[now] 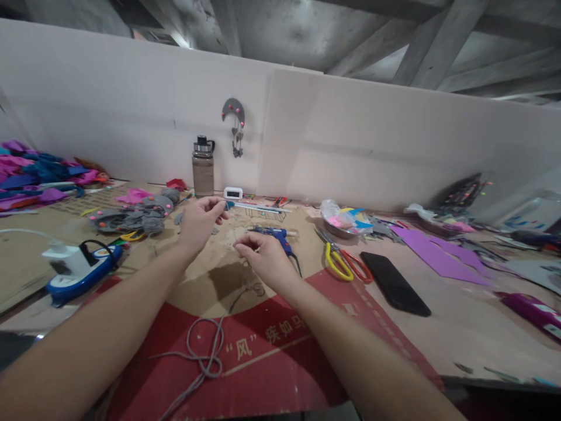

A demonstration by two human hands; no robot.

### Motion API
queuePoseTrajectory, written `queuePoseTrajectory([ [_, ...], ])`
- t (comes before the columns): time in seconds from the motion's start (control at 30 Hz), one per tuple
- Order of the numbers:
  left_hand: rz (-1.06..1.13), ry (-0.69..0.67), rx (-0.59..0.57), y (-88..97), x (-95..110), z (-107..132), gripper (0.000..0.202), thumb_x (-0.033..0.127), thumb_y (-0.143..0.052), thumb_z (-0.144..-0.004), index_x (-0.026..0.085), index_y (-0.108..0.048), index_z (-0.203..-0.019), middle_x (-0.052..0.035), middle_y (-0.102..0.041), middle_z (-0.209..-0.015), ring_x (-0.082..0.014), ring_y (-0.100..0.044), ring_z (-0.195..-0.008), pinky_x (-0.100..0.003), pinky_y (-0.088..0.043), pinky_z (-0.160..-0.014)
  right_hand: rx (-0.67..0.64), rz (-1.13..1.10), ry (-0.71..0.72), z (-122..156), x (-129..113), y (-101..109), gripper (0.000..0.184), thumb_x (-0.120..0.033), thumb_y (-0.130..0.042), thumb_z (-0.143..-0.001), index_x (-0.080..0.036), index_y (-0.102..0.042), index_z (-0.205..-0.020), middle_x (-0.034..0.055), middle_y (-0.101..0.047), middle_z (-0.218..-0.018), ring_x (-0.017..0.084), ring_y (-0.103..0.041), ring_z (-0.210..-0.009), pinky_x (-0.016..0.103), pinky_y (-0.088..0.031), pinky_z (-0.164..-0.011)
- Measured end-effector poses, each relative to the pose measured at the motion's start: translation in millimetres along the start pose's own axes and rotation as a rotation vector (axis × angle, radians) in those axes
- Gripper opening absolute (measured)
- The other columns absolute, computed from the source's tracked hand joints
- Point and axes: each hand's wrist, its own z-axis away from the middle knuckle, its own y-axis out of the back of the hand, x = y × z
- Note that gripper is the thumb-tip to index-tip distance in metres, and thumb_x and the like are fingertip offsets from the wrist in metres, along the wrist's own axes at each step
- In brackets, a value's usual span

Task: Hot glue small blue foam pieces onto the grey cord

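My left hand (200, 223) is raised above the cardboard, its thumb and fingertips pinched together. What sits between those fingertips is too small to make out. To its right and slightly lower, my right hand (263, 255) pinches a grey cord (252, 287), which hangs in small loops under the fingers. More of this cord runs down over the red printed part of the cardboard sheet (272, 374) in loose loops. A blue glue gun (278, 235) lies just behind my right hand, partly hidden by it.
Scissors (339, 260) with yellow and red handles and a black phone (394, 283) lie to the right. A blue power strip (85, 275) and grey felt pieces (131, 217) are at left. A bottle (203, 169) stands by the white partition (350, 140).
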Motion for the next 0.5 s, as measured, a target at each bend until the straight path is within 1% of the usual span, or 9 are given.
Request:
queuePoseTrajectory([
  [0.07,0.141,0.026,0.123,3.5,-3.0,-6.8,0.015,0.029,-0.062,-0.069,0.014,-0.062,-0.072,-0.0009,-0.06,-0.057,-0.0093,-0.053,-0.049,-0.019,-0.039,-0.045,-0.062,-0.053,-0.02,2.0,-1.8,-3.2,0.014,-0.025,-0.051,-0.078,-0.018,-0.062,-0.076,-0.0012,-0.061,-0.068,0.01,-0.053,-0.064,0.023,-0.039,-0.062],
  [0.17,0.328,0.08,0.247,11.3,-2.8,-15.9,0.011,0.023,-0.063,-0.067,0.013,-0.061,-0.073,-0.0002,-0.059,-0.06,-0.0085,-0.054,-0.051,-0.017,-0.038,-0.043,-0.119,-0.169,-0.045,2.7,-5.6,-2.6,0.016,-0.029,-0.052,-0.078,-0.017,-0.062,-0.077,-0.0015,-0.058,-0.064,0.008,-0.05,-0.059,0.022,-0.039,-0.06],
  [0.23,0.422,0.118,0.322,17.0,-1.6,-20.2,0.008,0.02,-0.062,-0.069,0.013,-0.06,-0.073,-0.0003,-0.059,-0.062,-0.0073,-0.054,-0.051,-0.016,-0.039,-0.044,-0.157,-0.298,-0.056,1.8,-8.8,1.2,0.018,-0.031,-0.053,-0.079,-0.016,-0.062,-0.079,-0.0019,-0.057,-0.062,0.008,-0.049,-0.057,0.022,-0.041,-0.059],
  [0.33,0.526,0.185,0.359,23.6,-2.7,-23.8,0.004,0.017,-0.061,-0.071,0.013,-0.059,-0.07,-0.0006,-0.059,-0.064,-0.0065,-0.055,-0.053,-0.015,-0.041,-0.045,-0.212,-0.488,-0.08,0.8,-13.9,9.5,0.02,-0.034,-0.053,-0.079,-0.017,-0.062,-0.083,-0.0023,-0.055,-0.063,0.007,-0.051,-0.055,0.021,-0.043,-0.058],
  [0.4,0.581,0.225,0.369,26.3,-6.0,-25.6,0.004,0.014,-0.061,-0.071,0.014,-0.059,-0.068,-0.0001,-0.058,-0.061,-0.0063,-0.054,-0.052,-0.014,-0.042,-0.044,-0.269,-0.542,-0.1,1.7,-16.8,15.0,0.023,-0.037,-0.051,-0.08,-0.018,-0.062,-0.088,-0.0029,-0.055,-0.064,0.006,-0.05,-0.051,0.02,-0.042,-0.051],
  [0.43,0.604,0.239,0.375,27.2,-7.9,-26.5,0.004,0.012,-0.062,-0.071,0.014,-0.059,-0.067,0.0002,-0.058,-0.06,-0.0063,-0.054,-0.052,-0.014,-0.042,-0.044,-0.316,-0.538,-0.11,2.7,-17.9,17.4,0.025,-0.039,-0.051,-0.081,-0.019,-0.061,-0.09,-0.003,-0.055,-0.066,0.006,-0.049,-0.049,0.019,-0.041,-0.048],
  [0.5,0.641,0.257,0.381,28.3,-11.2,-28.3,0.006,0.011,-0.061,-0.071,0.014,-0.06,-0.067,0.0003,-0.058,-0.058,-0.0065,-0.054,-0.051,-0.014,-0.042,-0.042,-0.481,-0.465,-0.122,5.1,-18.9,21.0,0.027,-0.041,-0.05,-0.081,-0.02,-0.061,-0.095,-0.0025,-0.056,-0.07,0.006,-0.049,-0.049,0.018,-0.039,-0.044],
])
